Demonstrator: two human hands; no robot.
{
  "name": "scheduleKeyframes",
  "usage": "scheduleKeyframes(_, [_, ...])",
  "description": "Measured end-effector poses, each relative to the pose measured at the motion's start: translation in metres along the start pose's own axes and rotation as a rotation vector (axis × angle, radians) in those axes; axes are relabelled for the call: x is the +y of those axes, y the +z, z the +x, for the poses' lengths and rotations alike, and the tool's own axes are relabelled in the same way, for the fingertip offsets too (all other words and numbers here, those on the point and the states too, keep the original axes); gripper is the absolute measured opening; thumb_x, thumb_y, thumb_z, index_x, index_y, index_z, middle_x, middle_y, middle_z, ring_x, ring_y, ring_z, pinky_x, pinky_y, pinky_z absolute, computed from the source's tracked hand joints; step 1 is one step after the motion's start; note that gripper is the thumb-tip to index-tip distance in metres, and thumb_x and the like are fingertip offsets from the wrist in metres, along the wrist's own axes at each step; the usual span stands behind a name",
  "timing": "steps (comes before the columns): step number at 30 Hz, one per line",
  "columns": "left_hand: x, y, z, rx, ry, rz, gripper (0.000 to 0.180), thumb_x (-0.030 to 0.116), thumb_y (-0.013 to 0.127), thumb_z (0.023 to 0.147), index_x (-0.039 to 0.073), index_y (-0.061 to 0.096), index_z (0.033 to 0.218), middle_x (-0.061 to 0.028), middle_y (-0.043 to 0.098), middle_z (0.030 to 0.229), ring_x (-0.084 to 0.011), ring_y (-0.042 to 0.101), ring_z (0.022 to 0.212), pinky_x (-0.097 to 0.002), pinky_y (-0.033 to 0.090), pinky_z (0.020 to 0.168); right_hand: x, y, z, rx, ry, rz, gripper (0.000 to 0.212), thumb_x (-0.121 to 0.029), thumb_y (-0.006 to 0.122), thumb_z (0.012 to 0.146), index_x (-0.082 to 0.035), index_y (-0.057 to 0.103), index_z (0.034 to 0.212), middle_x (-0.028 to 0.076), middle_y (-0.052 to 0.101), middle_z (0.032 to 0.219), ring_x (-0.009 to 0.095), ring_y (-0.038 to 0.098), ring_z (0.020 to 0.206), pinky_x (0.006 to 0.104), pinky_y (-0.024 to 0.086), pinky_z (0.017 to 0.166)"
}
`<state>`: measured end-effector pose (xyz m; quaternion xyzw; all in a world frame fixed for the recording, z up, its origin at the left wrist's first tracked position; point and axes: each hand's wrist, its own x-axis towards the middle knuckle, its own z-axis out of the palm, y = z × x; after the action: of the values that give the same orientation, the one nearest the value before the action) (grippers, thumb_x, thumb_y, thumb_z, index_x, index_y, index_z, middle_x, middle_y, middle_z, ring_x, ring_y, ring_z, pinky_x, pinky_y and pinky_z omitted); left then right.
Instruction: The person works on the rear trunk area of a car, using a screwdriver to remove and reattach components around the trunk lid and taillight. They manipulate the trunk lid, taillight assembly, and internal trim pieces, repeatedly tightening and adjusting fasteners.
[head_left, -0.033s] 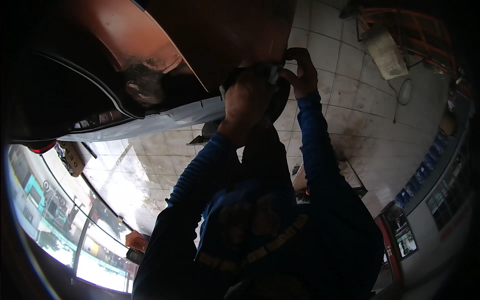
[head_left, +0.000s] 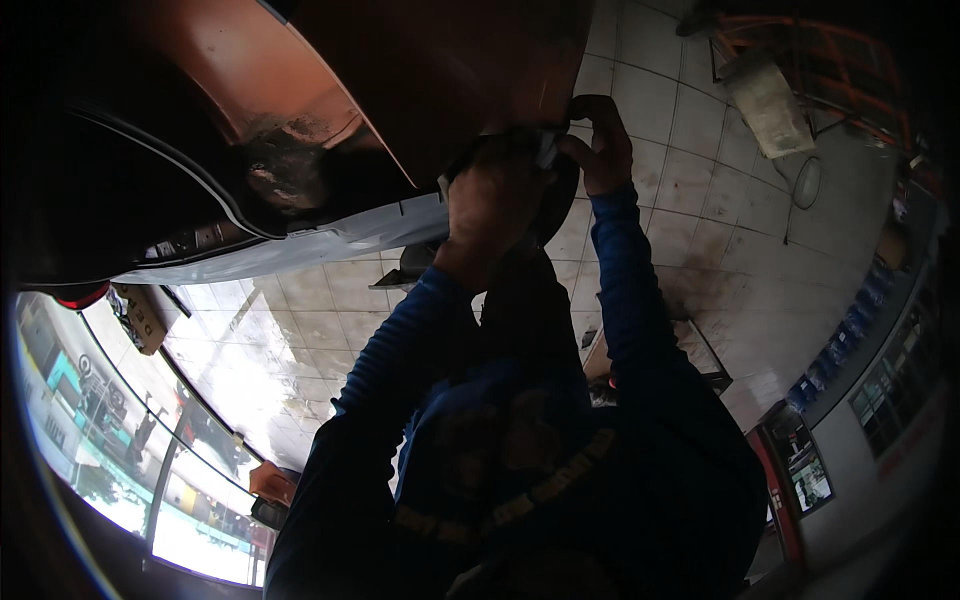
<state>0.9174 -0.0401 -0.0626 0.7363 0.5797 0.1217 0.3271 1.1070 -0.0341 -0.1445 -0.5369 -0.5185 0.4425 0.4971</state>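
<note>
Reaching to the corner of an orange panel [head_left: 470, 75], the left hand [head_left: 487, 205] turns its back upward, so whether its fingers are closed I cannot tell; the right hand [head_left: 604, 155] keeps thumb and forefinger apart beside a small pale piece [head_left: 547, 150] at that corner. Rightward from the panel's edge, tiled floor [head_left: 690, 140] stretches to a pale board [head_left: 770, 105], well apart.

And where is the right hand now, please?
In the head view, the right hand is above and right of centre, beside the orange vehicle panel, right of the left hand.
</note>
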Motion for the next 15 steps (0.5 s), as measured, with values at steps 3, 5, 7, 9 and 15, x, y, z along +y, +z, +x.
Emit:
scheduleKeyframes(3, [0.0, 0.0, 0.0, 0.005, -0.073, -0.122, 0.036, 0.04, 0.074, 0.087, 0.008, 0.072, 0.103, -0.0141, 0.066, 0.104, -0.0311, 0.071, 0.092, -0.0436, 0.058, 0.074, 0.001, 0.011, -0.011, 0.084, 0.101, 0.099, 0.062, -0.015, 0.09, 0.07, -0.005, 0.061, 0.124, 0.006, 0.057, 0.124, 0.022, 0.058, 0.118, 0.0366, 0.047, 0.102])
scheduleKeyframes(5, [-0.001, 0.002, 0.0, -0.014, -0.066, -0.113, 0.031, 0.037, 0.071, 0.09, 0.008, 0.073, 0.101, -0.0143, 0.067, 0.101, -0.031, 0.071, 0.088, -0.0432, 0.058, 0.072, -0.002, 0.018, -0.016, 0.125, 0.083, 0.112, 0.067, -0.017, 0.092, 0.069, -0.004, 0.06, 0.126, 0.006, 0.056, 0.127, 0.022, 0.057, 0.12, 0.0373, 0.048, 0.103])
scheduleKeyframes(7, [-0.001, 0.002, 0.002, -0.021, -0.043, -0.07, 0.027, 0.034, 0.069, 0.092, 0.008, 0.073, 0.098, -0.014, 0.067, 0.099, -0.031, 0.071, 0.086, -0.0426, 0.058, 0.07, -0.006, 0.024, -0.015, 0.133, -0.042, 0.051, 0.073, -0.018, 0.094, 0.067, -0.003, 0.059, 0.129, 0.007, 0.054, 0.131, 0.023, 0.057, 0.122, 0.038, 0.049, 0.104])
scheduleKeyframes(9, [0.001, 0.001, 0.005, -0.016, -0.008, 0.004, 0.022, 0.03, 0.067, 0.093, 0.009, 0.072, 0.094, -0.013, 0.067, 0.097, -0.0311, 0.071, 0.084, -0.042, 0.059, 0.069, -0.012, 0.023, -0.009, 0.114, -0.003, 0.049, 0.076, -0.019, 0.095, 0.065, -0.001, 0.058, 0.129, 0.01, 0.055, 0.13, 0.025, 0.058, 0.122, 0.0397, 0.05, 0.103])
scheduleKeyframes(15, [0.001, 0.005, 0.011, 0.214, 0.166, 0.127, 0.019, 0.026, 0.066, 0.092, 0.008, 0.07, 0.088, -0.0098, 0.07, 0.09, -0.0264, 0.071, 0.079, -0.0383, 0.06, 0.067, -0.007, 0.025, 0.015, 0.179, -0.382, -0.304, 0.032, -0.017, 0.076, 0.087, -0.002, 0.061, 0.111, 0.013, 0.059, 0.105, 0.025, 0.061, 0.091, 0.0333, 0.051, 0.071])
